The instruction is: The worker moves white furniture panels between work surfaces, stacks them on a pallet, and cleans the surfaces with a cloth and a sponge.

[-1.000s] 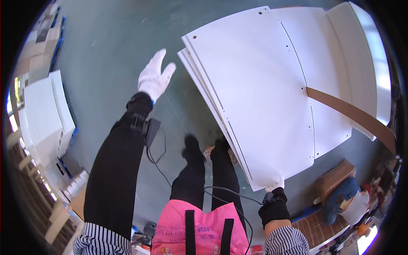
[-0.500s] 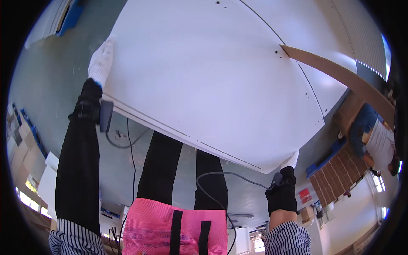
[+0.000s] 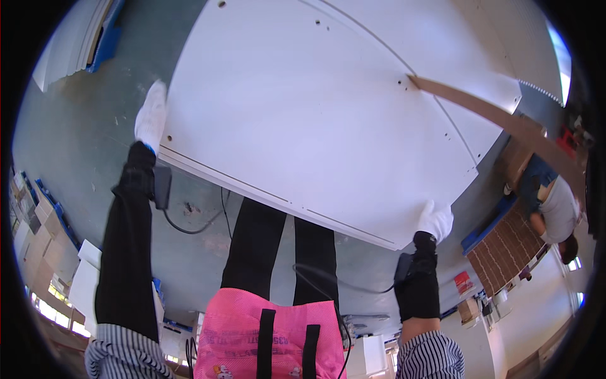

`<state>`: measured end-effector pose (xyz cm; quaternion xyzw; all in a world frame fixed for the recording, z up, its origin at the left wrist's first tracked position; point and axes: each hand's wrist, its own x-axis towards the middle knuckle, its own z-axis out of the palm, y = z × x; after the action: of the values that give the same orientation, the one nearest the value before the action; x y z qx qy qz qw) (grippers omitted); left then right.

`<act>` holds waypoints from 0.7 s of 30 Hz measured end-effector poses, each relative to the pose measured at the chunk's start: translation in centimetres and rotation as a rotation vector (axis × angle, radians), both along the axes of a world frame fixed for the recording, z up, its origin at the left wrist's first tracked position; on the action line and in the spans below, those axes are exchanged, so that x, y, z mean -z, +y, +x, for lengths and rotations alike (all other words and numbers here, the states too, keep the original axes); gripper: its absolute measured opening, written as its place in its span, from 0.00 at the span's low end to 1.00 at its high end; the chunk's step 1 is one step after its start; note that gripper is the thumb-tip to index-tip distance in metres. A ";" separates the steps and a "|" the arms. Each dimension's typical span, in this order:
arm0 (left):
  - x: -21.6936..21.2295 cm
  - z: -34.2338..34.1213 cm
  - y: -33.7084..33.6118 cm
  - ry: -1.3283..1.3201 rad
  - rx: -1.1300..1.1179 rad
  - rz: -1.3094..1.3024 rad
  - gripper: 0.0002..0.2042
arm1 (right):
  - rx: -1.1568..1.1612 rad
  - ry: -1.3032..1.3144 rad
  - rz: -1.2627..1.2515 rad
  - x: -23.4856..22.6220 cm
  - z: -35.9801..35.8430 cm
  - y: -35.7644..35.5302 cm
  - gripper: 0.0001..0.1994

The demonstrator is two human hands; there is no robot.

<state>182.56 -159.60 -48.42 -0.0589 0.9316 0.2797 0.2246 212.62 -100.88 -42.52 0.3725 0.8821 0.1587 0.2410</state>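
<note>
Across the upper and middle part of the view, a large white board (image 3: 315, 107) lies flat above the grey-green floor (image 3: 76, 139), with small drilled holes scattered over its face. At the board's left corner, the left hand (image 3: 151, 117), in a white glove, closes its fingers over the edge. At the board's near right corner, the right hand (image 3: 434, 220), also in a white glove, grips the edge with curled fingers. Both forearms wear black sleeves, each with a small black device and cable at the wrist. A brown wooden strip (image 3: 505, 123) lies across the far right of the board. More white panels (image 3: 505, 44) lie beyond it. Another person (image 3: 555, 208) crouches at the right.
</note>
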 end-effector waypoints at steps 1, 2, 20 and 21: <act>-0.6 1.6 -0.4 -0.054 -0.335 0.177 0.29 | -0.010 0.018 0.010 -1.6 -4.3 -2.9 0.26; -1.3 3.9 -1.1 -0.109 -0.667 0.356 0.32 | -0.231 0.263 -0.179 -2.5 -8.3 -5.6 0.24; -1.2 8.4 5.0 -0.239 -1.523 0.993 0.32 | -0.448 0.375 -0.585 4.7 -40.2 -24.0 0.25; -1.0 8.5 4.9 -0.285 -1.567 0.990 0.30 | -0.414 0.362 -0.577 4.4 -40.3 -24.1 0.25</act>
<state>191.06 -154.73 -47.38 -0.6011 0.3647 0.7061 0.0837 172.29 -124.94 -46.95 0.1257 0.9751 -0.1185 0.1389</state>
